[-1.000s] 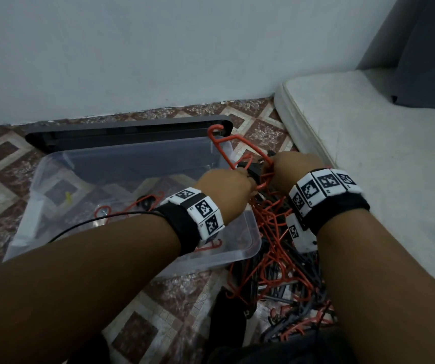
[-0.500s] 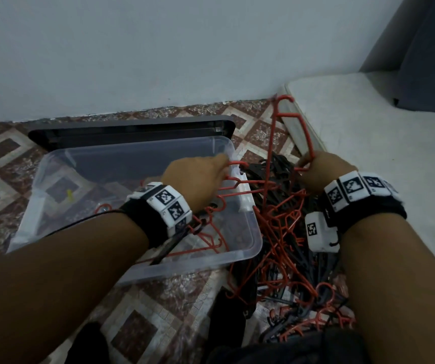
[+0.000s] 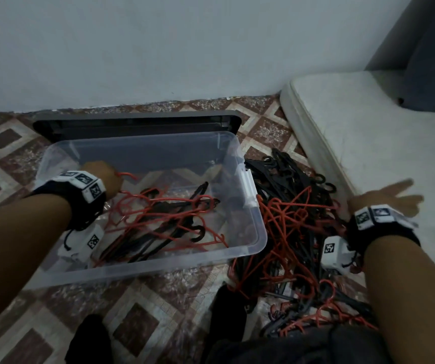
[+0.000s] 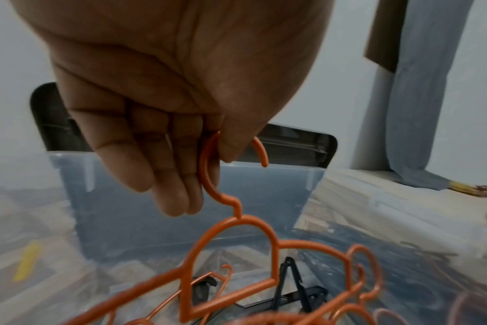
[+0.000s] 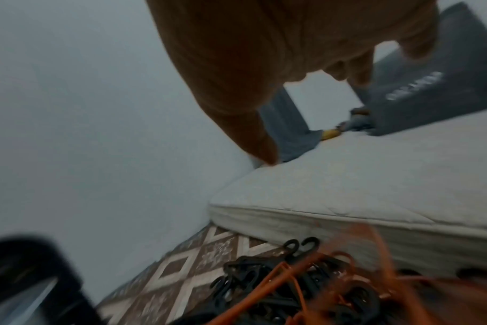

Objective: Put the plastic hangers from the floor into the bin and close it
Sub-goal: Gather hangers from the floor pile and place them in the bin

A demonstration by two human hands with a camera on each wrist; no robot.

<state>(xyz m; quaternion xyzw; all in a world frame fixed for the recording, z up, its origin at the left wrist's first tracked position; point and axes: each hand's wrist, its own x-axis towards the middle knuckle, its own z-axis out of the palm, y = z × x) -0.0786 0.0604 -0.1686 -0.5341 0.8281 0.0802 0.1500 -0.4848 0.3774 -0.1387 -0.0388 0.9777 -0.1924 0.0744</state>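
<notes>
- Patterned tile floor (image 3: 142,306) carries everything; the white mattress (image 3: 368,143) lies along its right edge, hemming the heap against the bin.
- Clear plastic bin (image 3: 247,232) stands open beside the wall, its dark lid (image 3: 137,122) lying behind it, out of the way, probably so that loading stays unhindered.
- Tangled pile of hangers (image 3: 295,232), orange and black, lies on the floor between bin and mattress, touching the bin's right wall; much of it is still to be moved.
- Hangers in the bin (image 3: 163,222) lie loose across its bottom.
- Left hand (image 3: 103,177) is low inside the bin, its fingers (image 4: 164,176) curled round the hook of an orange hanger (image 4: 231,241), apparently to lower it in.
- Right hand (image 3: 387,198) hovers over the mattress edge, fingers spread wide and holding nothing.
- Half a second ago the right hand gripped an orange hanger held upright over the pile; it has since let go. The left hand has moved from the bin's right rim to deep at its left side.
</notes>
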